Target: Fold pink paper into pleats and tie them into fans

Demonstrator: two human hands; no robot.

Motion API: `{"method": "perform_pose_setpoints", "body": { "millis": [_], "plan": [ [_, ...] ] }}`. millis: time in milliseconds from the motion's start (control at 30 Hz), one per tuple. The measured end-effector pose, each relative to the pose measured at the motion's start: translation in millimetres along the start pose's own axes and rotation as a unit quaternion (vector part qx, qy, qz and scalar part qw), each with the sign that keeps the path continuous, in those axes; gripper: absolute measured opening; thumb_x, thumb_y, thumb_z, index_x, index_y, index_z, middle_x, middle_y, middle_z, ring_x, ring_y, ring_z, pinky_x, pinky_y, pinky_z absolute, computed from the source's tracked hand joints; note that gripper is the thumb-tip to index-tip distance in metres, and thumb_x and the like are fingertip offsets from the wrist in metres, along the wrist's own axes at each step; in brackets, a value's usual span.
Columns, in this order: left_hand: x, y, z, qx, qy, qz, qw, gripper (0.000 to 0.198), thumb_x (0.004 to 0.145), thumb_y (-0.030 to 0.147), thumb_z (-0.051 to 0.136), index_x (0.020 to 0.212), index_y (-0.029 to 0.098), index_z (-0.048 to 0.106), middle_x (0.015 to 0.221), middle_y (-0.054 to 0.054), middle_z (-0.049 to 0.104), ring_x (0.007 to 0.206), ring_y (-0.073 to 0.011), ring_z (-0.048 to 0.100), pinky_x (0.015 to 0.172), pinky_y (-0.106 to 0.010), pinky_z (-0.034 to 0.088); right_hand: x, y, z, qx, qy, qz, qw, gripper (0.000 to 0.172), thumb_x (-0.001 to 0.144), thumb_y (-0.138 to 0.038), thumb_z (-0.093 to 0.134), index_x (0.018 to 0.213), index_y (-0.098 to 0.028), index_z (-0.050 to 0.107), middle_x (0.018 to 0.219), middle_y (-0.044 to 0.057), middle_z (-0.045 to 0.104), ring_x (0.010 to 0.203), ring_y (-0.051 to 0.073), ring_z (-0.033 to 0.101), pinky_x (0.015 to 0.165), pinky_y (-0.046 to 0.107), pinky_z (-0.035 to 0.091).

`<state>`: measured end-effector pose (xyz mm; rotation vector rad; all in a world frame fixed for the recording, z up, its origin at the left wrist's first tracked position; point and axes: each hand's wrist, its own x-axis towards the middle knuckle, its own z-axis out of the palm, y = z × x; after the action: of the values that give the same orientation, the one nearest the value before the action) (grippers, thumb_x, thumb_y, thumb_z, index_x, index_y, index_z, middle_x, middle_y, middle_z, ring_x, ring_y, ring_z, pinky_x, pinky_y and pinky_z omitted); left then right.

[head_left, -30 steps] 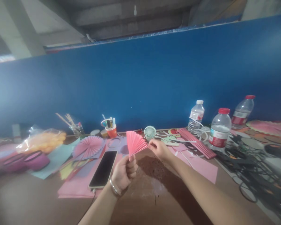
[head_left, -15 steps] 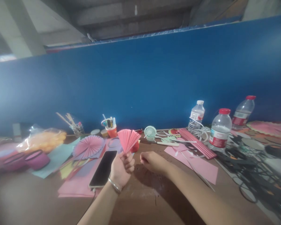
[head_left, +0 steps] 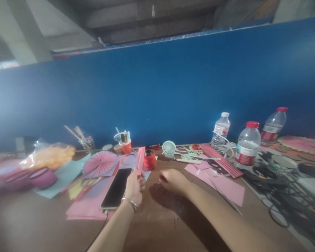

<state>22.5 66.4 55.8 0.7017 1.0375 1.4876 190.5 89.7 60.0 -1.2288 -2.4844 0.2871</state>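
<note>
My left hand (head_left: pixel 134 185), with a silver bangle at the wrist, grips a pink pleated paper fan (head_left: pixel 141 159). The fan stands upright and shows as a narrow strip from this side. Just behind it is a spool of red thread (head_left: pixel 149 160). To the right, my right hand (head_left: pixel 173 181) is closed above the brown table (head_left: pixel 157 220), apart from the fan. Its curled fingers hide whatever they may hold. A black-screened phone (head_left: pixel 116 189) lies beside my left hand, on pink paper sheets (head_left: pixel 81 211).
A pink paper rosette (head_left: pixel 101 163) lies at left near a bag of orange items (head_left: pixel 51 157). A cup of tools (head_left: pixel 125 145) and a small fan (head_left: pixel 169 149) stand at the back. On the right are pleated pink paper (head_left: pixel 222 161), water bottles (head_left: pixel 248 147) and tangled black cords (head_left: pixel 291 196).
The pleated fan has gone from spread out to a narrow strip, uncovering the red thread spool. My left hand has shifted slightly left. My right hand remains closed, nearly in place.
</note>
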Motion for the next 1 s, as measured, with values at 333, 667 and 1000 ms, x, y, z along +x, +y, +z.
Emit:
{"method": "perform_pose_setpoints", "body": {
  "millis": [333,667,1000],
  "plan": [
    [5,-3,-4.0,-0.005,0.051,0.039,0.998,0.023,0.069,0.034,0.057,0.063,0.014,0.050,0.047,0.011,0.023,0.035,-0.0004,0.018,0.033,-0.014,0.010,-2,-1,-3,0.004,0.011,-0.024,1.000,0.009,0.077,-0.021,0.046,0.075,-0.017,0.053,0.070,0.002,0.059,0.061,0.012,0.049,0.053,0.023,0.021],
    [10,-5,-8.8,-0.049,0.056,0.041,0.996,0.018,0.072,0.030,0.056,0.068,0.013,0.050,0.048,0.011,0.025,0.034,-0.0001,0.020,0.032,-0.013,0.013,-2,4,-3,-0.007,0.018,-0.021,1.000,0.009,0.076,-0.020,0.046,0.075,-0.018,0.055,0.069,0.001,0.058,0.062,0.011,0.048,0.053,0.022,0.021],
    [8,-1,-3.7,-0.063,0.016,0.031,0.997,0.019,0.073,0.027,0.057,0.067,0.013,0.046,0.057,0.006,0.039,0.037,0.0005,0.024,0.033,-0.013,0.016,-2,6,0,-0.039,0.005,-0.008,0.999,0.012,0.075,-0.020,0.045,0.073,-0.017,0.057,0.068,0.003,0.060,0.060,0.013,0.051,0.051,0.024,0.020]
  ]
}}
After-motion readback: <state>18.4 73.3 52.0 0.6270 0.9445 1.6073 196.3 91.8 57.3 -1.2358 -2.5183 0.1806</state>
